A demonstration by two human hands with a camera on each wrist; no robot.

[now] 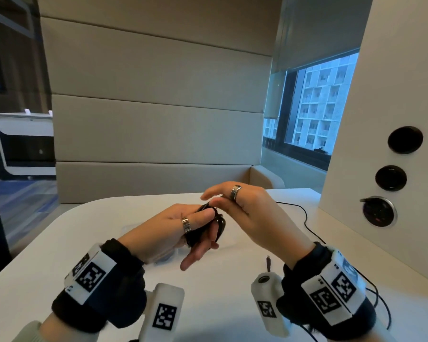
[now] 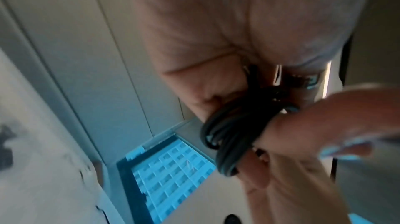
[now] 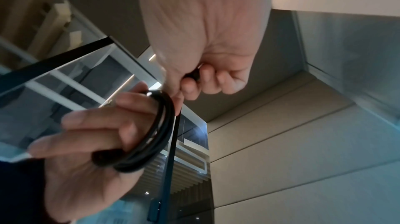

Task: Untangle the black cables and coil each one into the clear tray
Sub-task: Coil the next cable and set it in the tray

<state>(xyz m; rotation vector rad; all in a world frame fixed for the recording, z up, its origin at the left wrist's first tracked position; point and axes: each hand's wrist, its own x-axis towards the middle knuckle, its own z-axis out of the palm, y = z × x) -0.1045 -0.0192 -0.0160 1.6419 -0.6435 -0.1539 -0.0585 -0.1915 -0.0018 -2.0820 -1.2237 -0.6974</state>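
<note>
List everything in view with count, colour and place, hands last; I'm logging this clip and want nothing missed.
Coiled cable: one, black, looped round the left hand's fingers above the table.
Loose cable: one, black, trailing over the table to the right; whether it joins the coil cannot be told.
Tray: one, clear, on the table under the hands, mostly hidden.
Table: one, white.
Round sockets: three, dark, in the white panel on the right.
Padded wall: one, beige, behind the table.
Window: one, right, showing a building.
Rings: two, silver, one on each hand.
Left hand: holds the coil.
Right hand: pinches the cable at the coil's top.
</note>
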